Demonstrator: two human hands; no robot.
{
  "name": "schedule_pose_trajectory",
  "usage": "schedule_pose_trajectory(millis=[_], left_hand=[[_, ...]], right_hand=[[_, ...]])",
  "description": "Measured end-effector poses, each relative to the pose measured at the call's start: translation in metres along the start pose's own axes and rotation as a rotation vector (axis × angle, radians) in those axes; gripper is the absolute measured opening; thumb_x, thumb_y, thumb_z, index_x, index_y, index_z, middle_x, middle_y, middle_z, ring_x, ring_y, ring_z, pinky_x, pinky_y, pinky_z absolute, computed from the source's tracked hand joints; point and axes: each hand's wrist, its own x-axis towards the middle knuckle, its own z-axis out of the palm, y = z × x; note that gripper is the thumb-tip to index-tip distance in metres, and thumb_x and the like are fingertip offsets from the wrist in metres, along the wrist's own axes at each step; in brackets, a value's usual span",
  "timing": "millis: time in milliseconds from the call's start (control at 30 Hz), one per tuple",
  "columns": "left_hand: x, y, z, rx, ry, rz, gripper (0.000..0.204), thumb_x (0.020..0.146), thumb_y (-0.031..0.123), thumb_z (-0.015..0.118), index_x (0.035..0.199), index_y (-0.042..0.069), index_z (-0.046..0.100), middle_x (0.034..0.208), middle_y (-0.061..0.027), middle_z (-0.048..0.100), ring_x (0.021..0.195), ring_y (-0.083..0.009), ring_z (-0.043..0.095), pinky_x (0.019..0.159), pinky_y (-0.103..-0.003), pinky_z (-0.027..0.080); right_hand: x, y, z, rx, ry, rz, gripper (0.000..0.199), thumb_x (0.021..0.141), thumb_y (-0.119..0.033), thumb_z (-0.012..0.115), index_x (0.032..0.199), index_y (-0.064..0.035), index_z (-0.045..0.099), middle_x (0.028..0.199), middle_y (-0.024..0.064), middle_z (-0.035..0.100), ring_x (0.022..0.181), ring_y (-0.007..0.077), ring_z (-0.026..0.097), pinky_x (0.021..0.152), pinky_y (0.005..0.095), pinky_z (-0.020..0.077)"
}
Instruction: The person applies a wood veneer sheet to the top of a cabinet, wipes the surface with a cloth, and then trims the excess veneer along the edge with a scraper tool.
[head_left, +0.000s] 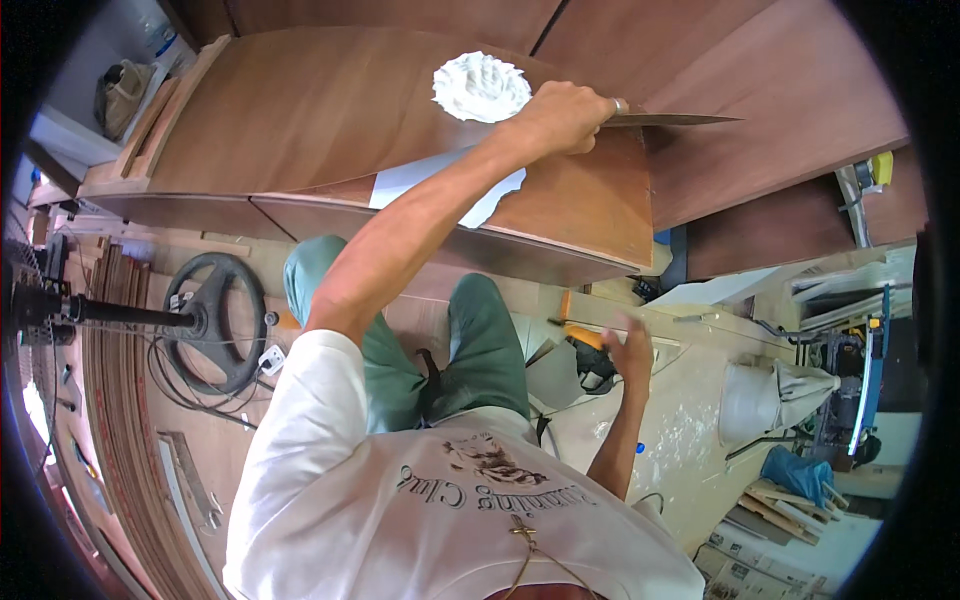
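My left hand (568, 115) is closed round the grip of a knife-like tool with a long, thin, tapering blade (675, 119). The blade points right, above the end of a brown wooden board surface (300, 110); its exact kind I cannot make out. Just left of that hand lies a round, ruffled white heap (482, 87), paste-like in look. Under my left forearm is a white sheet (495, 200) with a ragged right edge, partly hidden by the arm. My right hand (630, 352) hangs over the floor, slightly blurred, fingers apart and holding nothing.
Brown panels (760, 100) rise behind and to the right. On the floor left stand a black wheel-shaped base (212, 322), cables and stacked boards (115, 350). An orange-and-black tool (585, 338) lies near my right hand. A white bucket (748, 402) and a blue bag (797, 473) are farther right.
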Motion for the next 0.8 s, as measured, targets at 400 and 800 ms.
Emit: schedule_pose_trajectory(millis=[400,800], left_hand=[[-0.004,-0.007,-0.009,0.014,-0.044,0.020,0.043,0.070,0.005,0.067,0.113,0.011,0.064,0.086,-0.0137,0.071,0.084,-0.0316,0.069,0.070,-0.043,0.055],[0.009,-0.017,-0.010,0.039,0.092,0.107,0.024,0.073,0.009,0.067,0.097,0.011,0.070,0.087,-0.0122,0.071,0.085,-0.0305,0.069,0.069,-0.041,0.054]], right_hand=[[0.235,-0.171,0.100,0.949,-0.143,0.158,0.015,0.092,-0.022,0.063,0.097,-0.0089,0.057,0.083,0.0013,0.059,0.066,0.0082,0.059,0.056,0.0204,0.0495],[0.286,-0.181,0.045,1.281,-0.652,0.355,0.015,0.091,-0.025,0.066,0.099,-0.0160,0.058,0.087,-0.0033,0.064,0.074,0.0094,0.060,0.059,0.0249,0.0493]])
